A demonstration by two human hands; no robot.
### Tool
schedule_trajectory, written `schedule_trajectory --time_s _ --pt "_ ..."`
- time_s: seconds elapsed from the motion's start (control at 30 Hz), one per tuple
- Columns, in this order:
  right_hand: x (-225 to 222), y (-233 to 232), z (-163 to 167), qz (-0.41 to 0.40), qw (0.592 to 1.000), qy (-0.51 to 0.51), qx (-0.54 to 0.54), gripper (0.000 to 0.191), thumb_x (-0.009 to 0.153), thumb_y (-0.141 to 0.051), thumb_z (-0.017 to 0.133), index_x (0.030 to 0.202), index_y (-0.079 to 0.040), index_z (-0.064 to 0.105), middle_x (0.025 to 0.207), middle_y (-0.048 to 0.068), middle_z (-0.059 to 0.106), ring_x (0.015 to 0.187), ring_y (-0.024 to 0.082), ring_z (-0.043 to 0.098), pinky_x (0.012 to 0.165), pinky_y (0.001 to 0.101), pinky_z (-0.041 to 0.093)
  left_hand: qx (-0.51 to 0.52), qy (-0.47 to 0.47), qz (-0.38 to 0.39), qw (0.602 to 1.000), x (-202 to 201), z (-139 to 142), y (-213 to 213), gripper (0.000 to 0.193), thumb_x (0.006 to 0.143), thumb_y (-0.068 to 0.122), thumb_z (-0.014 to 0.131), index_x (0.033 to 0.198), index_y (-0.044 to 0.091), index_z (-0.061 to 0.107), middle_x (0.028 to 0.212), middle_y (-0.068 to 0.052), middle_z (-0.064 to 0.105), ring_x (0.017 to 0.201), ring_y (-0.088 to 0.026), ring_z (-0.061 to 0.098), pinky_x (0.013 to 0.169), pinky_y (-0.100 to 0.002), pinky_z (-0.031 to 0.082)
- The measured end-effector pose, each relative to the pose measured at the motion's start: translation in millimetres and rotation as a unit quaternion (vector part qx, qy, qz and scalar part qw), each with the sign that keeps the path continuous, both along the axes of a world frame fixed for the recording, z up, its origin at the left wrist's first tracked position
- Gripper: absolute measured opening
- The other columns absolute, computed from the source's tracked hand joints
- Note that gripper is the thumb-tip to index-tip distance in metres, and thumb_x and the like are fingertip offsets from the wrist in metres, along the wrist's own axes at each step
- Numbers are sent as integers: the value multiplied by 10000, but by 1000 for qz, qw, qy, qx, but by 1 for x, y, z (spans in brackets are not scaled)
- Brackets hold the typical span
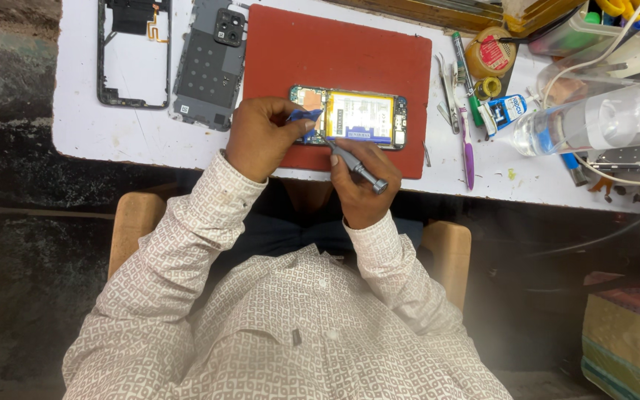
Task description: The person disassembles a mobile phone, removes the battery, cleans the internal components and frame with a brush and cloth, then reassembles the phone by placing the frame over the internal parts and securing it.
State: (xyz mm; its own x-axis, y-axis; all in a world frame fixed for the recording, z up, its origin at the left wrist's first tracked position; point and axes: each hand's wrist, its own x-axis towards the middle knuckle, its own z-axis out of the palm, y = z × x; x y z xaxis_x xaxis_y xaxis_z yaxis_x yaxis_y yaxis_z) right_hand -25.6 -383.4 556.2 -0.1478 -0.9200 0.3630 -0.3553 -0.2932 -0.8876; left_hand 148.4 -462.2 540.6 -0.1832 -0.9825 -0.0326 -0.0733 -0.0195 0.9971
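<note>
Opened phone [350, 117] lay flat on red mat [335, 52], near mat's front edge, back removed, yellow-labelled battery [361, 116] exposed. Left hand [261, 137] curled at phone's left end, thumb and fingers pinched on small blue pick [305, 115] touching phone's edge. Right hand [361, 192] closed around grey metal screwdriver [355, 164], tip set against phone's lower edge below battery. Both wrists over table's front edge, sleeves in white patterned cloth.

Elsewhere on white table [112, 126]: black phone frame [135, 52] at far left, grey back cover [212, 63] with camera block just beside it, partly overlapping mat's left side. Right of mat: tweezers [447, 92], purple toothbrush [467, 148], glue tube [501, 111], clear plastic bottle [594, 118] lying on side.
</note>
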Motion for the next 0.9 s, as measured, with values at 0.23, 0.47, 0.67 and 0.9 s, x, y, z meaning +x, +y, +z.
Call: schedule_trajectory --time_s 0.23,0.47,0.67,0.9 --pt "-2 1 -7 17 999 -41 -31 195 952 11 687 1142 49 709 1058 133 730 933 158 710 771 258 573 24 63 -26 997 1 -3 -1 119 890 57 761 957 -41 758 871 -111 778 737 -103 699 686 -231 569" --pt "-1 1 -8 10 999 -20 -38 189 936 -5 701 1122 31 716 1027 131 739 871 152 713 700 248 560 27 51 -35 998 4 -1 -2 119 895 62 755 959 -39 756 873 -114 781 742 -113 716 702 -238 590" --pt "5 -1 0 -15 998 52 -45 232 887 19 725 1118 2 734 996 110 740 827 147 713 696 246 553 13 3 -20 1000 0 0 0 128 887 64 759 963 -39 755 854 -118 782 726 -116 731 669 -237 595" --pt "2 -1 -4 -8 998 58 -28 231 882 34 719 1110 3 738 980 110 739 809 145 706 686 246 543 -7 21 -21 1000 -3 -7 -1 128 896 56 759 977 -42 744 854 -111 775 723 -111 721 656 -231 586"
